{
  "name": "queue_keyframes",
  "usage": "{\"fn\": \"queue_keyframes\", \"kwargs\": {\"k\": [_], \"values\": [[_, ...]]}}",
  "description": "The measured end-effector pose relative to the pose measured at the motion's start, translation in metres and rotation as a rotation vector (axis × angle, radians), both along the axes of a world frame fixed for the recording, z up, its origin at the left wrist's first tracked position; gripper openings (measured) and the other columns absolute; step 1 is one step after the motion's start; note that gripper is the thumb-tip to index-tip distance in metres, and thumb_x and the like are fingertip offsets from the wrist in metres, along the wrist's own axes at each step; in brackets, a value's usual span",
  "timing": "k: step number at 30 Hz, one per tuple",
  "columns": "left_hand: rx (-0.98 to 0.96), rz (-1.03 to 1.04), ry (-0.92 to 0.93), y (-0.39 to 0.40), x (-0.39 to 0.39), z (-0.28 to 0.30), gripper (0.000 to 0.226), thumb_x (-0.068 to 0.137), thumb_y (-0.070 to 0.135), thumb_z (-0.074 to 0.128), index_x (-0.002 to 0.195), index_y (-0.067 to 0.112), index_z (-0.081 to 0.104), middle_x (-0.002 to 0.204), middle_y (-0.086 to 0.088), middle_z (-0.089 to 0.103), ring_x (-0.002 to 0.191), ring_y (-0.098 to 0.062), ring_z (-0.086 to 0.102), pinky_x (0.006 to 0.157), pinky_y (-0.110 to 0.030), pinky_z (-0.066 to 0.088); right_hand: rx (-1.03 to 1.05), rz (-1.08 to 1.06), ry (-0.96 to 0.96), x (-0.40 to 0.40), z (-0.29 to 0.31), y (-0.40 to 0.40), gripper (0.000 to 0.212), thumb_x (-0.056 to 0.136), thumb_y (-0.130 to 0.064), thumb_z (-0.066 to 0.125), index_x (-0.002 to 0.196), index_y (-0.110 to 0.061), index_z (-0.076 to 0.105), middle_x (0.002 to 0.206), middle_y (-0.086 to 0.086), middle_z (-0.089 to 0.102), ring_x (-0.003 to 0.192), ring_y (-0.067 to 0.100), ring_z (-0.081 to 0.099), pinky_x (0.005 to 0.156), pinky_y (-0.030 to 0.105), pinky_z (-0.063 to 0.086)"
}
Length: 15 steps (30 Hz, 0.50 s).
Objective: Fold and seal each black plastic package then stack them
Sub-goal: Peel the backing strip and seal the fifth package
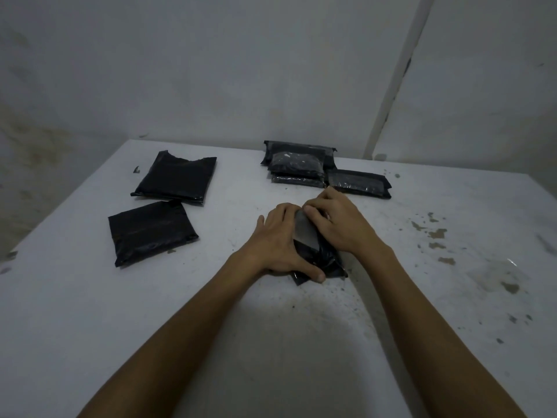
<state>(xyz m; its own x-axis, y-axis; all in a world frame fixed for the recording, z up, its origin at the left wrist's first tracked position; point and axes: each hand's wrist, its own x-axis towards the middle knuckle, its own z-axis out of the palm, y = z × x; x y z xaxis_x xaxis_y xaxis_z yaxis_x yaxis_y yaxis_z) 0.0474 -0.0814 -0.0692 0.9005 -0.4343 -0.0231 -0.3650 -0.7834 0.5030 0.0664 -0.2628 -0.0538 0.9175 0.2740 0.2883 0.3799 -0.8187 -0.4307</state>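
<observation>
Both forearms reached in from the near edge of the table (90,312) to a small black package (322,260) lying near its middle. A grey strip (304,230) ran along the package's top, between the two hands. The left hand (280,239) lay flat on the package's left side, fingers straight, the thumb pressing its near corner. The right hand (337,218) covered the far right part, fingers bent down onto the strip; whether they pinched it or only pressed could not be told. Beyond the hands sat a stack of packages (297,165) near the far edge, with one more package (358,182) just beside it on the right. Well to the left lay two flat packages, one farther (176,178) and one nearer (150,232), almost touching. White paint on the table was chipped at the right
</observation>
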Motion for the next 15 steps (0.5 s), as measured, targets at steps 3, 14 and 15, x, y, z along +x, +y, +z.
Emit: {"fn": "queue_keyframes", "kwargs": {"k": [3,14,15], "values": [[-0.060,-0.003,0.020,0.003,0.000,-0.005,0.139,0.045,0.083,0.083,0.154,0.024,0.020,0.151,0.006,0.027,0.138,-0.020,0.030,0.124,-0.053,0.021,0.016,0.011,0.058,0.000,-0.004,-0.004,0.033,0.107,-0.038,0.048,0.125,-0.026,0.072,0.100,0.000,0.052,0.096,0.012,0.048,0.081,0.028,0.035],[-0.603,0.137,-0.142,0.015,0.009,0.003,0.026,0.106,0.031,0.055,0.126,0.023,0.070,0.127,0.011,0.063,0.122,0.001,0.056,0.110,-0.033,0.047,0.106,0.035,0.094,-0.001,-0.015,-0.011,0.036,0.106,-0.042,0.049,0.131,-0.026,0.069,0.102,-0.001,0.051,0.100,0.017,0.050,0.091,0.036,0.043],[-0.573,0.096,-0.168,0.015,0.011,0.003,0.024,0.105,0.024,0.057,0.123,0.021,0.072,0.124,0.011,0.066,0.120,0.001,0.058,0.108,-0.030,0.048,0.117,0.042,0.087,-0.001,-0.016,-0.011,0.035,0.106,-0.041,0.049,0.131,-0.027,0.069,0.101,0.000,0.051,0.099,0.017,0.051,0.091,0.036,0.044]]}}
